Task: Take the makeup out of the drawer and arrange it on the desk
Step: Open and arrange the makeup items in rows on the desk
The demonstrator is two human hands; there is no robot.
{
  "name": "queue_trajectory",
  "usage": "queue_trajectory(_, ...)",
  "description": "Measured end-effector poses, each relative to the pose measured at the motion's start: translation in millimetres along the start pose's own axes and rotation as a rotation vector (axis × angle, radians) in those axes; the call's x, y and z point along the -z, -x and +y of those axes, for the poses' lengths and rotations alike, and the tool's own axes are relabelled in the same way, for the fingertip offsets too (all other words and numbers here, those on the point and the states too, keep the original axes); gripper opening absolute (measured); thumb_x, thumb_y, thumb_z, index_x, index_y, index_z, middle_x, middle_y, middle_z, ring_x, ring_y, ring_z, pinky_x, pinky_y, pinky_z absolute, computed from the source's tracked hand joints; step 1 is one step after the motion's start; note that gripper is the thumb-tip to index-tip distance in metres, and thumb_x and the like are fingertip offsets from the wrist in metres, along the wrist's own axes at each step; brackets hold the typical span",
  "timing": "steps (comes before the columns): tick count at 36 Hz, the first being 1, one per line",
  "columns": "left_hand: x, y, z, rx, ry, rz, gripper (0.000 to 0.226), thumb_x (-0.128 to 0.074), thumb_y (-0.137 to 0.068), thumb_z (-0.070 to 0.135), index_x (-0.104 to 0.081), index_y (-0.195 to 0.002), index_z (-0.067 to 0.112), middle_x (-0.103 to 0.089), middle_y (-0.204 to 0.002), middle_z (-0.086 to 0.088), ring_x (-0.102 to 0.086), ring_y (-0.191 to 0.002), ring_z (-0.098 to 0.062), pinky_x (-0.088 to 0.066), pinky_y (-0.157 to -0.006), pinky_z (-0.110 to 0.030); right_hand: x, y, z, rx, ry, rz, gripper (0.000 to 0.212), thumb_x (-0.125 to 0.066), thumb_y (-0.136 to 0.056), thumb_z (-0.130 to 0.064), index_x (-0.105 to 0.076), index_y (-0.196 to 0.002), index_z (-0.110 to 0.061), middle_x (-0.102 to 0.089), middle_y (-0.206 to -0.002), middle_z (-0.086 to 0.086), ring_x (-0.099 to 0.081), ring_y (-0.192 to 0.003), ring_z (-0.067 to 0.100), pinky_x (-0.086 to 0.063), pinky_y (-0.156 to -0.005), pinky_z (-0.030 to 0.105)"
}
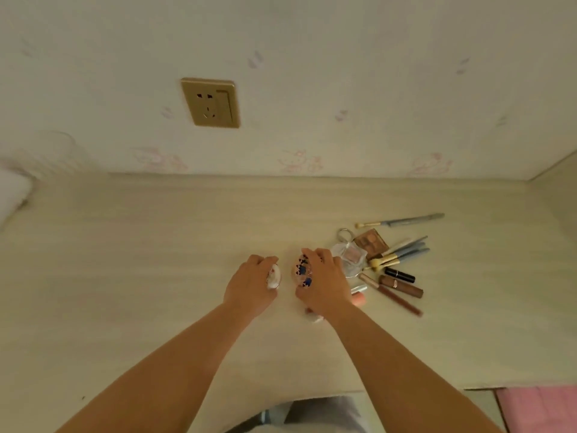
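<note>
Both hands were down on the desk, each curled over a small round piece of makeup: the left hand gripped a white compact with a reddish print, and the right hand held a patterned compact marked with dark blue shapes, the two items sitting close together but apart. Something small and pale showed under the right wrist, too hidden to name. Just right of the right hand lay the loose pile already out on the desk: a clear case with pink powder, a brown eyeshadow palette, several blue-handled brushes, a black tube and brown lip gloss tubes. The drawer was not in view. The step in hand looked like setting these two compacts down in the arranging stage. Next, the fingers would likely need to let go cleanly, then the heap on the right would want sorting into order, since it lay jumbled and overlapping
</note>
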State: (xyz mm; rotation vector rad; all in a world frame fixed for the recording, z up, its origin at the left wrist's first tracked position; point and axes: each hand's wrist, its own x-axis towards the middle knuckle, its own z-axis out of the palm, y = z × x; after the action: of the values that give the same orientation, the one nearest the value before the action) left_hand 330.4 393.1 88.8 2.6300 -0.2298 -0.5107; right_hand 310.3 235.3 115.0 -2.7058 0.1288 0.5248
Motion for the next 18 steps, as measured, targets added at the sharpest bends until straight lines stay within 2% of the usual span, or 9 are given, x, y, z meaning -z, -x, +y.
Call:
queue_trajectory(4,-1.9,-3.9,-5.0,-0.073,-0.033,-0.03,0.063,-0.062,-0.079,0.02,-0.04,-0.137,0.029,-0.044,-0.132,0.003,-0.047,-0.117,-0.019,-0.047,-0.089,-0.029,-10.3,-0.1,-7.6,-0.032,0.019,-0.003,0.073,-0.059,-0.08,-0.028,-0.024,-0.144,-0.025,-0.031,-0.141,0.002,-0.031,-0.125,0.028,-0.034,-0.104,0.033)
queue_trajectory(8,-1.5,-11.3,-8.0,-0.121,-0.05,-0.047,0.063,-0.064,-0.078,0.021,-0.04,-0.136,0.029,-0.044,-0.132,0.003,-0.046,-0.117,-0.02,-0.048,-0.088,-0.03,-18.3,-5.4,-11.5,-0.048,0.029,0.021,0.072,-0.058,-0.081,-0.029,-0.025,-0.144,-0.024,-0.032,-0.141,0.003,-0.033,-0.123,0.029,-0.031,-0.105,0.032)
queue_trajectory(18,-3.6,-6.9,-14.2,-0.146,-0.037,-0.033,0.063,-0.065,-0.079,0.019,-0.041,-0.136,0.03,-0.041,-0.131,0.005,-0.044,-0.118,-0.017,-0.048,-0.089,-0.029,-30.2,-4.5,-13.2,-0.098,0.014,0.078,0.072,-0.059,-0.078,-0.027,-0.027,-0.142,-0.027,-0.032,-0.14,-0.001,-0.032,-0.122,0.026,-0.035,-0.102,0.03)
